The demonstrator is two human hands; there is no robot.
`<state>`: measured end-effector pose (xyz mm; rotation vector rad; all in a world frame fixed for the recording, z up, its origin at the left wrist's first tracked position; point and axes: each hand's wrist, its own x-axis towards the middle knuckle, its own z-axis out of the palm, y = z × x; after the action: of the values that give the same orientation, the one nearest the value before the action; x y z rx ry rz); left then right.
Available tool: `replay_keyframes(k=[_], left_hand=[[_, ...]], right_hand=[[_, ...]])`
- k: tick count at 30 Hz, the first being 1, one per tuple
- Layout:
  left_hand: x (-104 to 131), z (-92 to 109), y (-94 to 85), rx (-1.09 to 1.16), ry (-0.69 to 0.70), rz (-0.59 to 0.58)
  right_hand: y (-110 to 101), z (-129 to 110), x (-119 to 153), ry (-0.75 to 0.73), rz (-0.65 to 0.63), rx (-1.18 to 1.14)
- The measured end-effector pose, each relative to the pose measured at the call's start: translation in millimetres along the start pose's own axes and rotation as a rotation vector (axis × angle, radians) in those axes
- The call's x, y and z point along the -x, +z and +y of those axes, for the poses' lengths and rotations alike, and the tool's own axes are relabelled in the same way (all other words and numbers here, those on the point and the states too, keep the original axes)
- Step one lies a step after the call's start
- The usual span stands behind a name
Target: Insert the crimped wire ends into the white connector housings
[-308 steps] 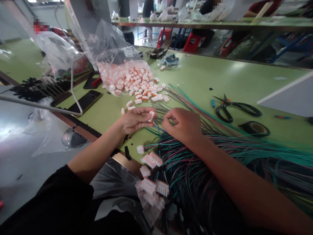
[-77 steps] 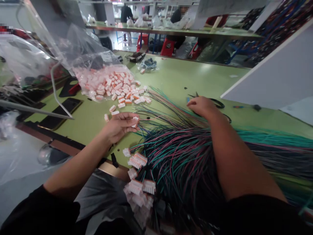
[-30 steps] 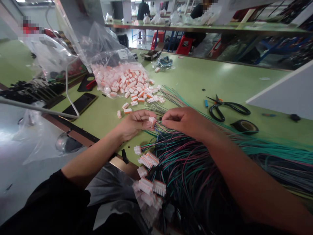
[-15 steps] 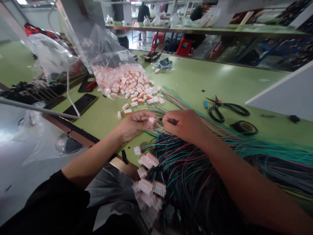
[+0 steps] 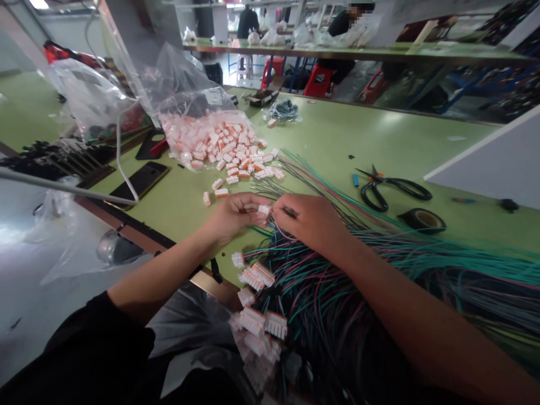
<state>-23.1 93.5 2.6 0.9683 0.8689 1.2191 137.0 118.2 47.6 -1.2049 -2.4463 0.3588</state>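
My left hand (image 5: 237, 216) pinches a small white connector (image 5: 264, 210) between thumb and fingers. Close against its right side, my right hand (image 5: 301, 216) has its fingers pressed together on a thin wire that runs to the connector; the wire's tip is hidden. Below the hands spreads a large bundle of green, pink and dark wires (image 5: 329, 264). Several white and orange connectors (image 5: 262, 274) sit at the near ends of these wires, by the table edge. Beyond my left hand lies a pile of loose connectors (image 5: 230, 143), partly inside a clear plastic bag (image 5: 185, 121).
Black-handled scissors (image 5: 375, 188), a roll of black tape (image 5: 422, 219) and a blue piece (image 5: 355, 180) lie at right. A phone (image 5: 139, 183) lies at left under a bent metal rod (image 5: 118, 146). A person (image 5: 343, 25) is at a far table.
My right hand has moved left, up against the connector in my left hand. The connector has shifted slightly and turned a little.
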Motion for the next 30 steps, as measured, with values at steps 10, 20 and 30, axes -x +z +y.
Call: replay_keyframes(k=[10,20,30], left_hand=[[-4,-6,-6.6,0.019,0.023,-0.042],[-7,-1,-8.6,-0.115,0.133,0.000],[-17,11,-29.7,-0.229,0.119,0.054]], right_hand=[[-4,7,-3,0.027,0.007,-0.242],[5,3,-4,0.068,-0.184,-0.375],[18,22,-12,-0.058,-0.536,-0.285]])
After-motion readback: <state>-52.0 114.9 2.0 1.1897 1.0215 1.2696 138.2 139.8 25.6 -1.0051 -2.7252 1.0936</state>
